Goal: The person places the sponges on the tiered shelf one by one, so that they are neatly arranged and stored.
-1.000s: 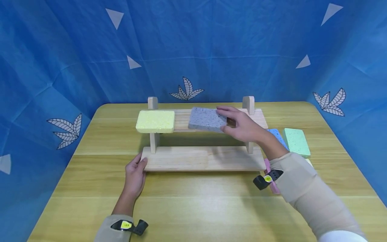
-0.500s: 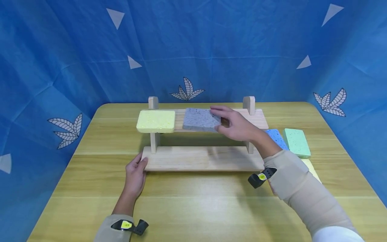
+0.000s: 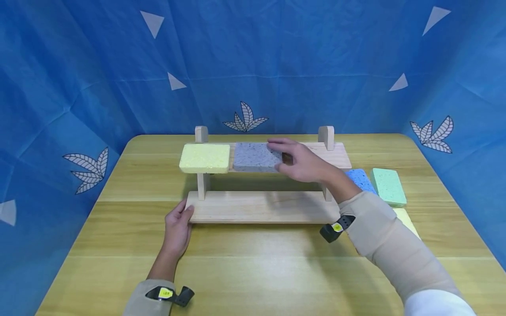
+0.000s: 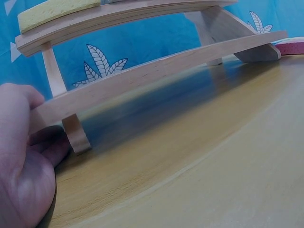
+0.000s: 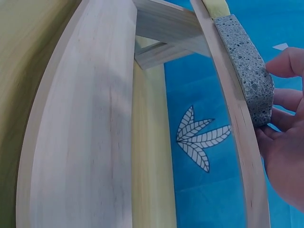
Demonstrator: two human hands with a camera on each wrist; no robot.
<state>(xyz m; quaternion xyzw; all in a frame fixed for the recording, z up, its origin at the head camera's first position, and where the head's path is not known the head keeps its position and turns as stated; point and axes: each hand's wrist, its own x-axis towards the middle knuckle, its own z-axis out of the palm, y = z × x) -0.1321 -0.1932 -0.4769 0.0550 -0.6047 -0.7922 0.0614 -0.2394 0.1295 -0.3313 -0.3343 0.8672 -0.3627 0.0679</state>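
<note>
A two-tier wooden rack (image 3: 253, 206) stands on the table. On its upper shelf, at the left end, lies a yellow sponge (image 3: 204, 158). Just right of that, with a narrow gap between, is a speckled grey sponge (image 3: 254, 156). My right hand (image 3: 302, 161) holds the grey sponge by its right end, thumb at the front and fingers over the back; the right wrist view shows this sponge (image 5: 244, 66) flat along the shelf. My left hand (image 3: 176, 228) grips the left end of the lower shelf, thumb on top and fingers reaching underneath (image 4: 54, 149).
Right of the rack lie a blue sponge (image 3: 360, 180), a green sponge (image 3: 388, 186) and a pale yellow sponge (image 3: 407, 221), partly behind the right sleeve. A pink sponge (image 4: 290, 48) shows at the left wrist view's edge. A blue curtain (image 3: 253, 52) hangs behind the table.
My right hand has slid the grey sponge left along the upper shelf, closer to the yellow sponge. The left hand has stayed on the rack's end.
</note>
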